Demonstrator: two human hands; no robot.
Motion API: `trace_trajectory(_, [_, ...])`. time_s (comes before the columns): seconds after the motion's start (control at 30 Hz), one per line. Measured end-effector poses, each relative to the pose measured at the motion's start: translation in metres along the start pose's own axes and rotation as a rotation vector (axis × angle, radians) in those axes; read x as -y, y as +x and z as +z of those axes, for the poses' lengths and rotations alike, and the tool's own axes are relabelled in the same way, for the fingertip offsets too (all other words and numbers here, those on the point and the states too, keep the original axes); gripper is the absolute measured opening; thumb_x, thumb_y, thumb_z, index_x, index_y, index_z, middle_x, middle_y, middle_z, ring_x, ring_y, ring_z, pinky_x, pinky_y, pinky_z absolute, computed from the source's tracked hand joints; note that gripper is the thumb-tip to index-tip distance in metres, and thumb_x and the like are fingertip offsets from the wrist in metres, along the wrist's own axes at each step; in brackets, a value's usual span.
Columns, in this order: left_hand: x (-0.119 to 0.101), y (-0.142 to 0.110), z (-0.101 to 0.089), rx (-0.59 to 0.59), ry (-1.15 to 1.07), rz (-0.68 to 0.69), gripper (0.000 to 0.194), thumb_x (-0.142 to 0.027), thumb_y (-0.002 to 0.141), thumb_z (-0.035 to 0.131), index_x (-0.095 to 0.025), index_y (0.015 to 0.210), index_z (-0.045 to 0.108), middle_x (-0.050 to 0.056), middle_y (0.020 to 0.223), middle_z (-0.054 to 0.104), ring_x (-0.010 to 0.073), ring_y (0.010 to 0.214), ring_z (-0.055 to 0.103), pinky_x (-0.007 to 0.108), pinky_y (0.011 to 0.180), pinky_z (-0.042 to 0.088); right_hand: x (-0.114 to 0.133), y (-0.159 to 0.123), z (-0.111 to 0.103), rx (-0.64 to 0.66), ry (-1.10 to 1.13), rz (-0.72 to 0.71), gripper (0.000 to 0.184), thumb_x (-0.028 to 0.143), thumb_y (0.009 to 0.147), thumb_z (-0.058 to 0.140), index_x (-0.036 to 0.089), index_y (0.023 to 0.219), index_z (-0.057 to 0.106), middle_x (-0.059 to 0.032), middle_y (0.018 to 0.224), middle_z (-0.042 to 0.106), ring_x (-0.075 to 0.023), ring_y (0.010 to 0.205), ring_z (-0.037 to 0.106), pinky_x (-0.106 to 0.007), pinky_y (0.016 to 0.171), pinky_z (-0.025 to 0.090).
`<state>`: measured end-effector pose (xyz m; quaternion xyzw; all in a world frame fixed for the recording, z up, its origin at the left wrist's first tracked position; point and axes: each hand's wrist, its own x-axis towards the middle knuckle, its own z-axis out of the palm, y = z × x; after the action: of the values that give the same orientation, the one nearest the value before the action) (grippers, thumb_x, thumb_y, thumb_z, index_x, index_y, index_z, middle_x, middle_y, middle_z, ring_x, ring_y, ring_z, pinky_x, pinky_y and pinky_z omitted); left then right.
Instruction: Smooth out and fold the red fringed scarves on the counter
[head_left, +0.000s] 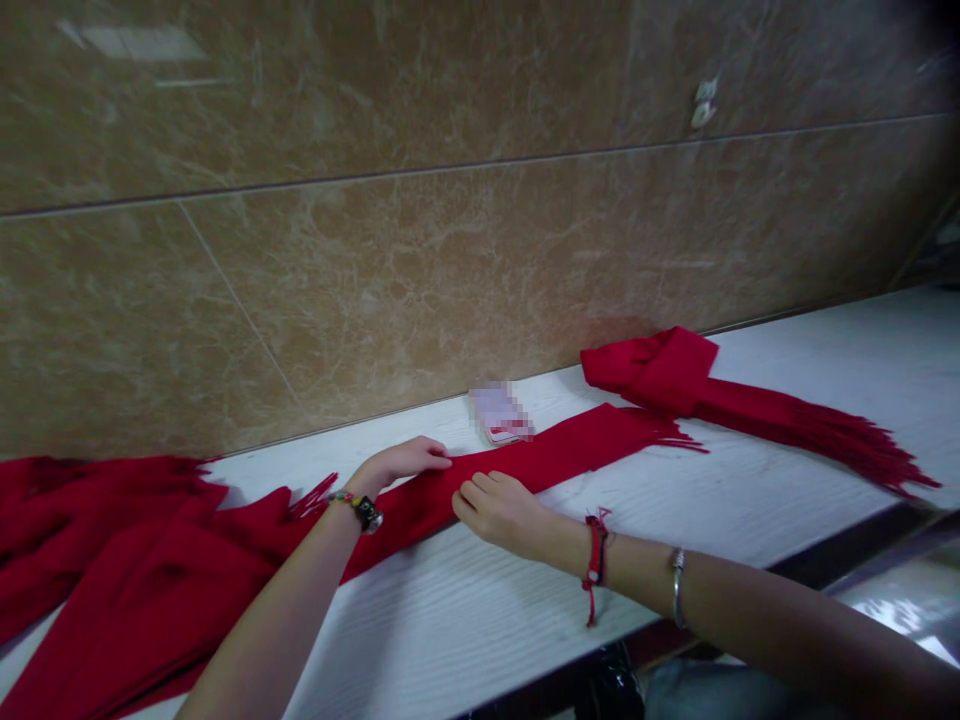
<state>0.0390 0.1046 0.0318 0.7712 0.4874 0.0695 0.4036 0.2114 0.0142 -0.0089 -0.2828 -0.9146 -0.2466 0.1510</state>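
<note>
Two edges, and either could slip

My long, flat, red woven scarf [574, 445] lies crosswise on the white wood-grained tabletop [450, 625], right under my fingers. My bare left hand [409, 460] is at its far edge, fingertips bent down to the cloth; my bare right hand [501, 510] is at the near edge, fingers curled in. I can't tell whether either truly pinches the fabric or only rests there.

If I pull harder on one side, I think the strip will skew or crease. Left of me sits a loose heap of crumpled red scarves [172, 570]; my forearm hides where the strip meets it, so a tug might drag that along too. The fringe at the right end is close to a folded red scarf with long tassels [675, 370], and careless sweeping could tangle them. The loose ends of my red cord bracelet [596, 560] might snag the weave. A pale, flat, blurred-out rectangular object [500, 410] lies just beyond the far edge; shifting the cloth that way could nudge it.
</note>
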Motion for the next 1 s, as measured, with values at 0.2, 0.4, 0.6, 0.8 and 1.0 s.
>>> trace_trajectory(0.2, [-0.03,-0.001,-0.016,-0.026,-0.174,0.05,0.03,-0.04,0.06,0.062,-0.015,0.076,0.06,0.0,0.073,0.06,0.013,0.067,0.05,0.025,0.063,0.037,-0.024,-0.009,-0.019,-0.065,-0.06,0.109,0.019,0.011,0.087,0.04,0.012,0.101,0.051,-0.006,0.076,0.058,-0.017,0.066,0.055,-0.029,0.053,0.036])
trace_trajectory(0.4, [-0.095,0.02,-0.026,-0.073,-0.331,0.097,0.03,-0.033,0.069,0.062,-0.015,0.093,0.057,0.002,0.082,0.06,0.0112,0.07,0.053,0.022,0.061,0.038,-0.074,-0.027,-0.058,-0.048,-0.105,0.301,0.024,0.012,0.089,0.032,0.015,0.107,0.048,-0.0063,0.079,0.057,-0.0146,0.063,0.054,-0.026,0.049,0.033])
trace_trajectory(0.6, [-0.163,0.079,-0.007,-0.062,-0.259,0.167,0.023,-0.021,0.075,0.055,-0.012,0.096,0.058,0.0,0.079,0.061,0.008,0.068,0.051,0.019,0.057,0.035,-0.126,-0.076,-0.07,0.066,-0.154,0.529,0.028,0.008,0.087,0.03,0.015,0.107,0.048,-0.0084,0.08,0.057,-0.0152,0.066,0.054,-0.024,0.051,0.033])
trace_trajectory(0.8, [-0.187,0.149,0.034,0.027,-0.166,0.147,0.023,-0.017,0.068,0.058,-0.013,0.09,0.063,0.0,0.074,0.063,0.0093,0.065,0.052,0.02,0.056,0.036,-0.155,-0.132,-0.045,0.151,-0.169,0.556,0.031,0.009,0.086,0.034,0.015,0.113,0.049,-0.0083,0.08,0.059,-0.0141,0.062,0.054,-0.024,0.05,0.034])
trace_trajectory(1.0, [-0.183,0.189,0.066,0.071,-0.118,0.126,0.025,-0.019,0.068,0.057,-0.014,0.091,0.065,0.002,0.077,0.066,0.0119,0.065,0.056,0.022,0.056,0.041,-0.17,-0.163,-0.02,0.218,-0.15,0.53,0.033,0.008,0.084,0.038,0.015,0.115,0.049,-0.0083,0.082,0.06,-0.0163,0.065,0.057,-0.025,0.049,0.036])
